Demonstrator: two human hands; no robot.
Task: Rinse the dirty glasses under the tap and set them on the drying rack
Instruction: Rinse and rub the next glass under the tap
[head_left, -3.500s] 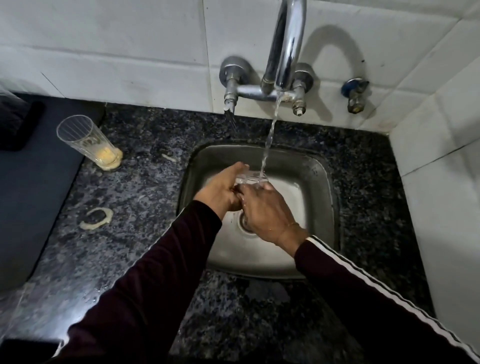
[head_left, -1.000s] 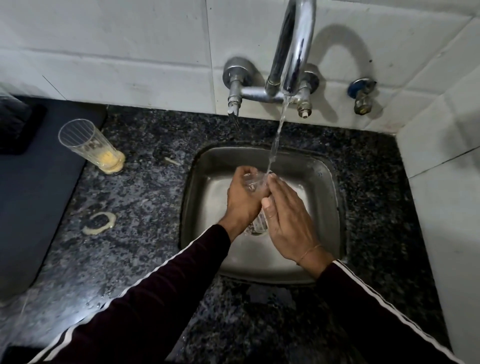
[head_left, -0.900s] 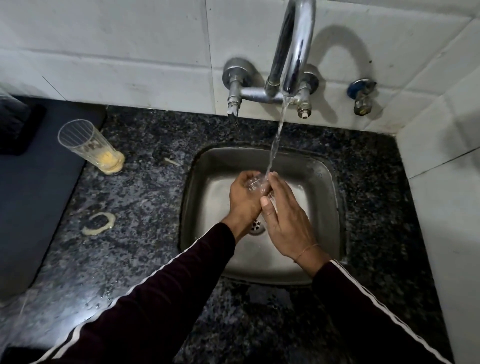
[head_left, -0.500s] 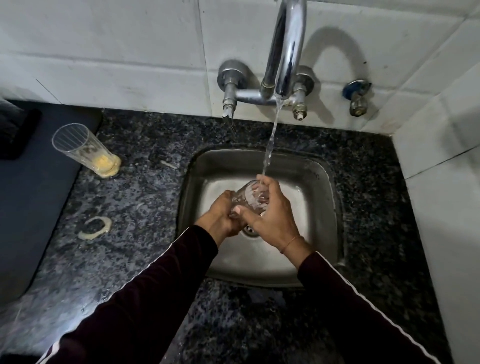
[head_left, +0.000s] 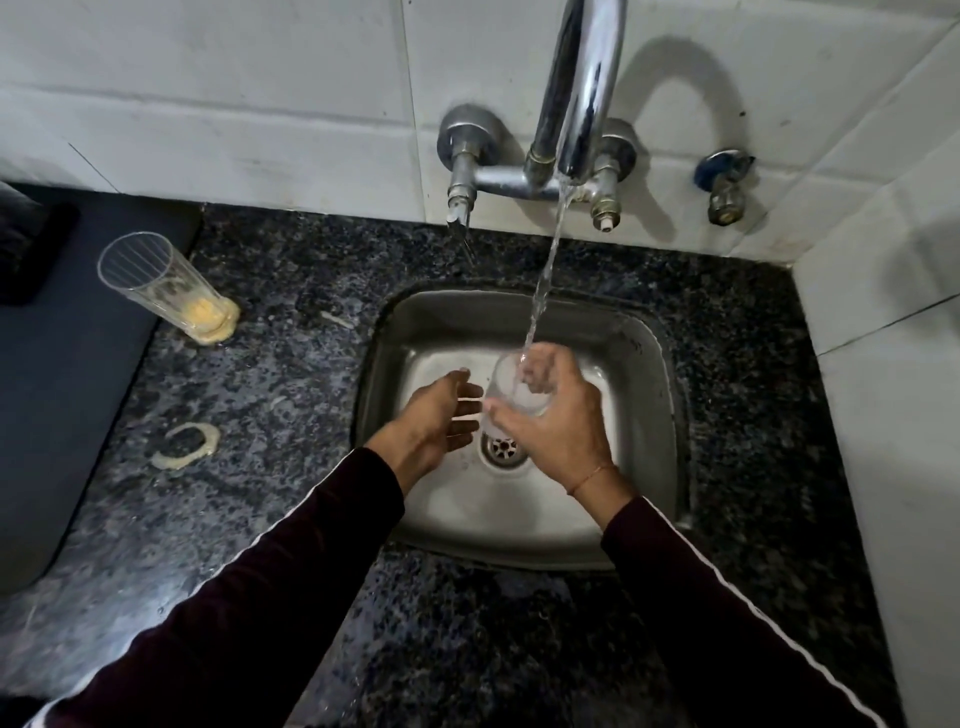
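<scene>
The right hand (head_left: 558, 426) is wrapped around a clear glass (head_left: 511, 387), gripping it near the base and holding it mouth-up and slightly tilted under the running stream of water (head_left: 545, 270), likely so the water fills and flushes the inside. The left hand (head_left: 434, 421) is beside the glass with fingers spread and loose, holding nothing; its fingertips are just next to the glass and may or may not touch it. Both hands are over the steel sink (head_left: 660, 395), above the drain (head_left: 503, 448), so splashes fall into the basin. The tap (head_left: 582, 88) arches from the tiled wall directly overhead, leaving little headroom to lift straight up. To the left, on the dark speckled counter (head_left: 291, 405), a second glass (head_left: 166, 283) with yellowish residue stands in a small spill, well apart from the sink. A dried ring mark (head_left: 184, 447) lies nearer. A dark mat (head_left: 72, 374) sits at the far left. No drying rack is visible. The counter between sink and second glass is open.
</scene>
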